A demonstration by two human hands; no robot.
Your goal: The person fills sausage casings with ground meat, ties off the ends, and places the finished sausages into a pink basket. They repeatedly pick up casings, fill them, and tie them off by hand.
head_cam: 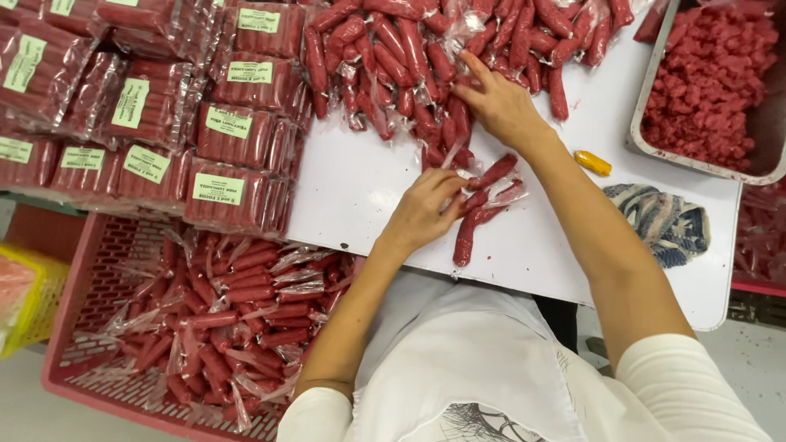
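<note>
From the head camera, the left hand has its grip closed on a few red sausages in clear wrap, lying on the white worktop. Just above them, the right hand rests half-open, fingers touching the sausage pile. Right of the sausages lies one orange lighter.

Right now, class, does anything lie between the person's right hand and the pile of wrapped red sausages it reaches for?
Nothing visible does. The right hand already rests on the near edge of the sausage pile, fingers among the wrappers. The left hand separately holds a small bunch of sausages on the white table.
</note>
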